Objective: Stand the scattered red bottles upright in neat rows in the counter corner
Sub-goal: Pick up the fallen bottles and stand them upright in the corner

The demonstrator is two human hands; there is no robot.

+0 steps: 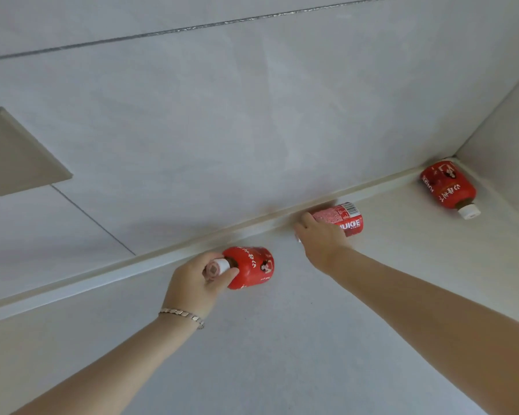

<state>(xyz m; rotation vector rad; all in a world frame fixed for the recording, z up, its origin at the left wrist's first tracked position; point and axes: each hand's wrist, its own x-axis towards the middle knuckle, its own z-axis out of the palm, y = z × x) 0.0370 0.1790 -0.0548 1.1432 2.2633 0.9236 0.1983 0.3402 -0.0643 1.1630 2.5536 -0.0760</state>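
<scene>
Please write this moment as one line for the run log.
left hand: grip on left bottle at cap | right hand: on middle bottle, lying | corner bottle: untouched | rows: none yet

Both bare arms extended forward, forearms converging. Left hand (194,283) curled, thumb and fingers pinched together, palm-side facing right; bracelet (182,316) on left wrist. Right hand (319,238) reaches further out, back of hand up, fingers wrapped downward.
</scene>
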